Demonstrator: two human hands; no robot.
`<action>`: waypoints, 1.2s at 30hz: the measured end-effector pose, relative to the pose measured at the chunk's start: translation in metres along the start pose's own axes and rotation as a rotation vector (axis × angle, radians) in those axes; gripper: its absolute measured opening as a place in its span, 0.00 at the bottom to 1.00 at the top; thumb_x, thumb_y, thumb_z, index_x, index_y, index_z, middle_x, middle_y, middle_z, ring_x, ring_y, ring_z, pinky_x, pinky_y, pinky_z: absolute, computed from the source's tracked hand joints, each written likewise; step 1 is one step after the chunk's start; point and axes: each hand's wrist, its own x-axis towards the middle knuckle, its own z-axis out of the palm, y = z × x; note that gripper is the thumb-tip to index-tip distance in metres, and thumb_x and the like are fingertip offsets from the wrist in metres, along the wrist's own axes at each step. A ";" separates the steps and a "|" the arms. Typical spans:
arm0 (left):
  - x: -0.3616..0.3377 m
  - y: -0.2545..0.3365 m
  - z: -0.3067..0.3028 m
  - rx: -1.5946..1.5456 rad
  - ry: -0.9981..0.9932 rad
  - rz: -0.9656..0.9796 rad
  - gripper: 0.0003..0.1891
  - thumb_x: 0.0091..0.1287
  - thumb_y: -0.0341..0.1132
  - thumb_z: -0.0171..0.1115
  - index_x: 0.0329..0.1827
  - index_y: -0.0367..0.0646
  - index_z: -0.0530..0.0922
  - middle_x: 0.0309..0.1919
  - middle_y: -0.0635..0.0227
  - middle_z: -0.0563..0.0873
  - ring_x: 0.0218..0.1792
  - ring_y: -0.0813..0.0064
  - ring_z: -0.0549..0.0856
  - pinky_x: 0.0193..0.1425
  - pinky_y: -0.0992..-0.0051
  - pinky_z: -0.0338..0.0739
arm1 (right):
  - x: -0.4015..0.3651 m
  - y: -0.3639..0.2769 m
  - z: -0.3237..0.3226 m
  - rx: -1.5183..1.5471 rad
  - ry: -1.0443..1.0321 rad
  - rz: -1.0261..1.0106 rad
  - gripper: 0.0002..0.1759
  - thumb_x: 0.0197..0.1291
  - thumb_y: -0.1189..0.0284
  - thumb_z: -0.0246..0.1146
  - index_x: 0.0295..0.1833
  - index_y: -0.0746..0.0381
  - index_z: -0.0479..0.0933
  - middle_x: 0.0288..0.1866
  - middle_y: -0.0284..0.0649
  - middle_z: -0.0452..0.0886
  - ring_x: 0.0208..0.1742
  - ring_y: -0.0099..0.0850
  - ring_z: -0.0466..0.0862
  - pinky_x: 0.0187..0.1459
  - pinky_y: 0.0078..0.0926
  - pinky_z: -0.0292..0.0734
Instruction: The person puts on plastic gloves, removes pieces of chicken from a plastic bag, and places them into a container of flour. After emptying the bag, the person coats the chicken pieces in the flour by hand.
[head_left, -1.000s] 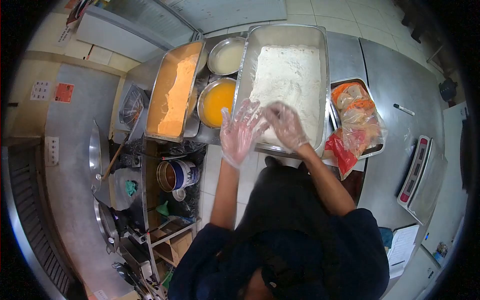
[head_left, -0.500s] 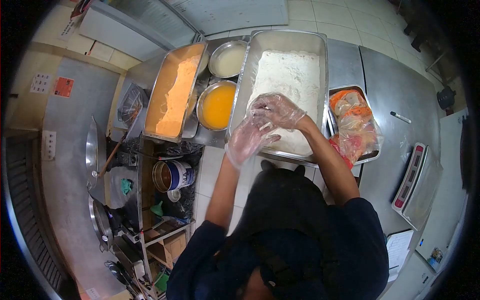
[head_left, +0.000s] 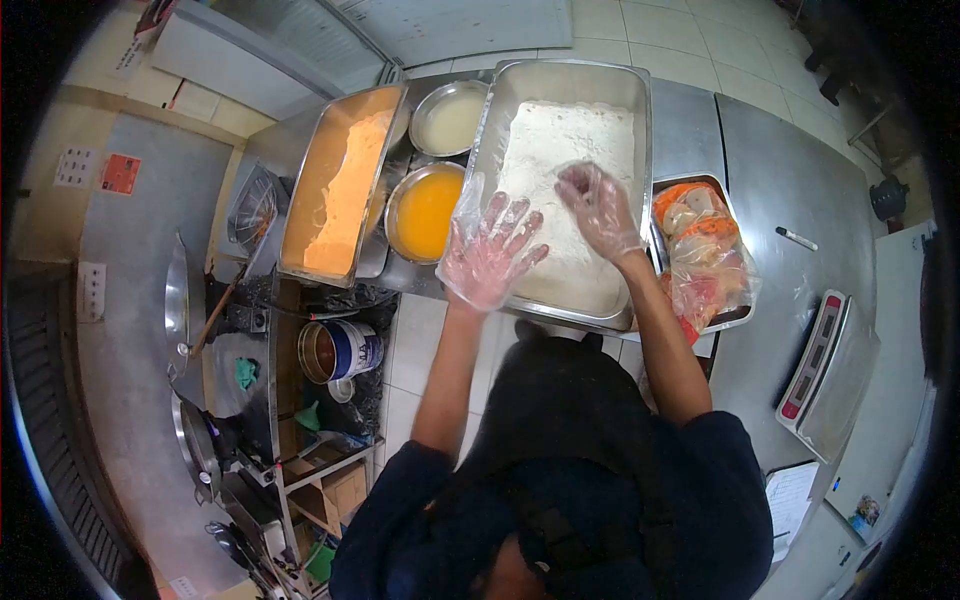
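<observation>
My left hand (head_left: 492,250), in a clear plastic glove, is held palm up with its fingers spread over the near left corner of a deep metal pan (head_left: 640,110). Whitish residue clings to its fingers, and nothing is in it. White flour (head_left: 575,140) covers the pan's bottom. Above the flour, my right hand (head_left: 603,212), gloved too, has its fingers curled together; whether anything small is between them is hidden. The two hands are apart.
Left of the flour stand a bowl of orange-yellow liquid (head_left: 428,212), a bowl of pale liquid (head_left: 452,120) and a pan of orange powder (head_left: 345,185). At right are a tray with bagged food (head_left: 700,235), a marker (head_left: 796,238) and a scale (head_left: 822,355).
My hands were together, the right over the left. Now they have parted: the right has moved right over the flour with curled fingers, and the left has spread its fingers.
</observation>
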 end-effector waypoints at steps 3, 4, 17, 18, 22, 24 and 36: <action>0.002 0.001 -0.004 -0.015 -0.002 -0.002 0.40 0.68 0.63 0.42 0.75 0.46 0.49 0.75 0.51 0.50 0.74 0.47 0.49 0.73 0.40 0.44 | -0.015 0.025 0.012 0.166 -0.233 0.336 0.20 0.67 0.58 0.56 0.51 0.65 0.73 0.42 0.40 0.78 0.37 0.26 0.79 0.37 0.25 0.78; 0.004 0.002 -0.007 -0.016 -0.005 -0.011 0.40 0.68 0.63 0.42 0.75 0.46 0.49 0.75 0.51 0.50 0.74 0.47 0.49 0.73 0.40 0.44 | -0.020 0.028 0.016 0.281 -0.316 0.355 0.23 0.68 0.55 0.55 0.53 0.65 0.71 0.44 0.39 0.76 0.36 0.25 0.78 0.35 0.22 0.78; -0.005 0.008 -0.005 0.054 0.044 -0.043 0.42 0.67 0.66 0.40 0.75 0.46 0.51 0.74 0.55 0.54 0.74 0.49 0.52 0.72 0.39 0.47 | -0.012 0.039 0.023 0.402 -0.264 0.295 0.14 0.69 0.64 0.55 0.38 0.65 0.75 0.28 0.34 0.75 0.28 0.21 0.74 0.29 0.21 0.73; -0.006 0.008 -0.005 0.051 0.049 -0.038 0.42 0.67 0.66 0.40 0.75 0.45 0.51 0.74 0.55 0.54 0.74 0.50 0.52 0.72 0.39 0.47 | -0.013 0.034 0.024 0.403 -0.267 0.293 0.14 0.69 0.64 0.55 0.38 0.65 0.75 0.28 0.34 0.75 0.28 0.21 0.74 0.29 0.21 0.73; -0.008 0.010 -0.008 0.028 0.059 -0.032 0.42 0.67 0.66 0.40 0.75 0.46 0.50 0.74 0.56 0.54 0.74 0.51 0.52 0.72 0.39 0.47 | -0.015 0.031 0.030 0.246 -0.420 0.201 0.15 0.67 0.62 0.57 0.39 0.66 0.76 0.29 0.35 0.75 0.30 0.21 0.73 0.33 0.22 0.70; -0.008 0.011 -0.009 -0.039 0.055 -0.042 0.41 0.68 0.65 0.39 0.75 0.46 0.50 0.74 0.56 0.53 0.75 0.52 0.51 0.72 0.39 0.46 | -0.013 0.036 0.031 0.196 -0.446 0.084 0.16 0.67 0.63 0.57 0.39 0.67 0.76 0.30 0.37 0.77 0.30 0.23 0.74 0.35 0.23 0.71; -0.016 0.008 -0.006 -0.042 0.062 -0.016 0.39 0.67 0.61 0.47 0.74 0.45 0.53 0.75 0.53 0.51 0.74 0.45 0.47 0.73 0.39 0.44 | 0.008 0.052 0.024 0.262 -0.214 0.173 0.14 0.66 0.63 0.58 0.36 0.64 0.78 0.27 0.33 0.76 0.28 0.20 0.73 0.33 0.20 0.70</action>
